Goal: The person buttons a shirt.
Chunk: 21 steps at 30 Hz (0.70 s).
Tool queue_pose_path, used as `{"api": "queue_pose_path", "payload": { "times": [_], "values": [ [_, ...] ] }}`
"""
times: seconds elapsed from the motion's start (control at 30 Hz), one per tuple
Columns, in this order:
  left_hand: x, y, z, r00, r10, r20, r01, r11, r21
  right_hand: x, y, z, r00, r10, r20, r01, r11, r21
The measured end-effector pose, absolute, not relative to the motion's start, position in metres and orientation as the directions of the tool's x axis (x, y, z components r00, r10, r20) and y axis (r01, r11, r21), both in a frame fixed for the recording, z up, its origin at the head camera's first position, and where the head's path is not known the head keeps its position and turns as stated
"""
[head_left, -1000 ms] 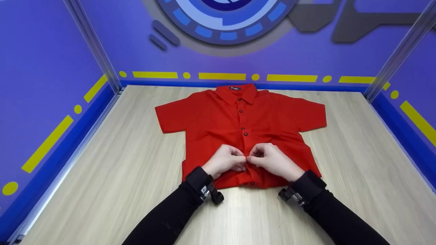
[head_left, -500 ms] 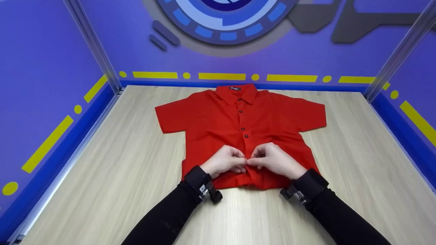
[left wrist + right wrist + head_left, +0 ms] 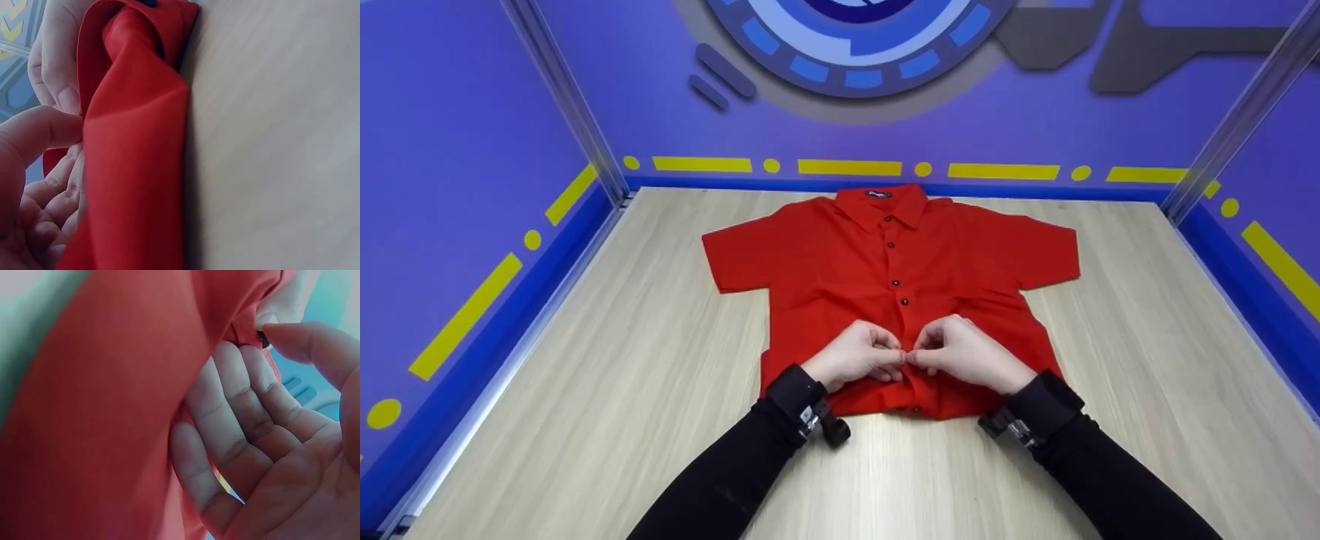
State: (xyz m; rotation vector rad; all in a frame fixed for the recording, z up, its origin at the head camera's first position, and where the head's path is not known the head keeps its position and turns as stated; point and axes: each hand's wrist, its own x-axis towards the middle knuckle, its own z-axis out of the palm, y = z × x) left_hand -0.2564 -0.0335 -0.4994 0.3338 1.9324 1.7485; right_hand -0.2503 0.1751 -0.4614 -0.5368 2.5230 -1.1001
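A red short-sleeved button-up shirt (image 3: 825, 255) lies spread on the table, front up, collar away from me. Dark buttons (image 3: 895, 283) run down its middle. Both hands meet at the lower placket, where the fabric is bunched and raised. My left hand (image 3: 855, 354) pinches the placket between thumb and fingers. Opposite it, almost touching, my right hand (image 3: 964, 352) pinches the cloth as well. In the right wrist view a dark button (image 3: 264, 340) shows between the right thumb and fingertips. Fingers hide the buttonhole. In the left wrist view the hem (image 3: 135, 157) folds up beside the fingers.
The pale wood-grain table (image 3: 615, 360) extends around the shirt. Blue-purple printed panels (image 3: 870, 142) enclose the back and both sides, with metal posts (image 3: 577, 112) at the corners. Black straps with small cameras (image 3: 836, 431) sit on both wrists.
Over the last second both hands have shifted very slightly toward me and to the right, still pinching the placket. The button just above them has moved slightly toward me; the shirt otherwise stays put.
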Motion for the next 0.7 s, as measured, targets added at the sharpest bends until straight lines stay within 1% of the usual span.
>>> {"api": "queue_pose_path", "payload": {
  "times": [0.33,0.7],
  "values": [
    [-0.2563,-0.0326,-0.4988,-0.840,0.504,-0.204,-0.149,0.147,0.978,-0.2510,0.1766,-0.4622,-0.863,-0.481,-0.154,-0.217,0.629,-0.747],
    [-0.2574,-0.0342,-0.5004,-0.835,0.507,-0.214,-0.161,0.148,0.976,-0.2537,0.1797,-0.4613,-0.835,-0.524,-0.170,-0.227,0.609,-0.760]
  ]
}}
